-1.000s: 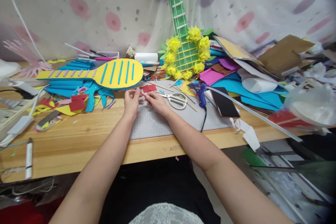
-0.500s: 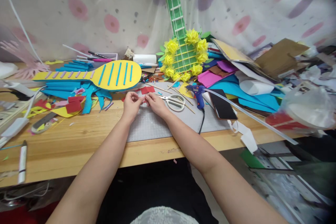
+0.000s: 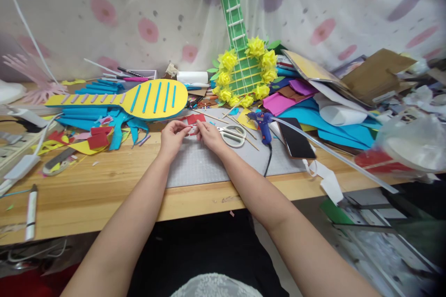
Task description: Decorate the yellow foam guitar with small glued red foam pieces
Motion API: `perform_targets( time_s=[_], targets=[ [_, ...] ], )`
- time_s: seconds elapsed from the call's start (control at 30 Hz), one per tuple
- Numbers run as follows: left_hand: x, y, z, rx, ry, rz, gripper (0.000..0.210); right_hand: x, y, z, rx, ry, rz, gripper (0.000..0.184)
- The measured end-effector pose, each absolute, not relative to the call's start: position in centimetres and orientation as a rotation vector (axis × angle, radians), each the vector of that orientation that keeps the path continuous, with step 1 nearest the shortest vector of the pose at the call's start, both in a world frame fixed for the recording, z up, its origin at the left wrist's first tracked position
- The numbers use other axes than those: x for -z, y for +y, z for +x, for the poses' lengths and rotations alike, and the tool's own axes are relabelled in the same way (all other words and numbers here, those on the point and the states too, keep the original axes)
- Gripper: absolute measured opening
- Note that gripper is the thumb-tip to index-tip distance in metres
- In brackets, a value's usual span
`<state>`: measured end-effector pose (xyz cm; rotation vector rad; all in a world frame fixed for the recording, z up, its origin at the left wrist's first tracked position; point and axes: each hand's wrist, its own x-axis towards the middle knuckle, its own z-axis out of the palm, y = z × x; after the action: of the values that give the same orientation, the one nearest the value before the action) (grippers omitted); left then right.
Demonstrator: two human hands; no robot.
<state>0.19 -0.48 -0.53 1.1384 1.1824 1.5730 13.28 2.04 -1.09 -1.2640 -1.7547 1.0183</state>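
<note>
Over the grey cutting mat, my left hand is closed in a pinch at a small red paper piece. Facing it across a narrow gap, my right hand also has thumb and fingers pressed together; what lies in them is too small to make out. Flat red paper squares lie on the mat just beyond my fingertips. Scissors with pale handles rest right beside my right hand, their blades partly hidden by it.
A blue glue gun with its clear glue stick and a black phone lie to the right. Behind stands a green paper guitar with yellow flowers. A yellow paddle-shaped cutout tops blue paper at left. Wooden sticks lie near the scissors.
My hands have moved slightly apart, opening a small gap between the fingertips. My right hand has turned a little, fingers pointing more upward. The things around have stayed put.
</note>
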Motion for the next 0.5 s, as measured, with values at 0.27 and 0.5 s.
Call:
perform_targets(
  time_s=[0.27,0.5],
  targets=[
    [-0.5,-0.5,0.0,-1.539,0.959,0.776,0.027,-3.4,1.9,18.3,-0.468,-2.032,-1.737,0.012],
    [-0.5,-0.5,0.1,-1.443,0.868,0.698,0.022,-4.0,1.8,22.1,-0.256,-2.471,-2.044,0.032]
  ],
)
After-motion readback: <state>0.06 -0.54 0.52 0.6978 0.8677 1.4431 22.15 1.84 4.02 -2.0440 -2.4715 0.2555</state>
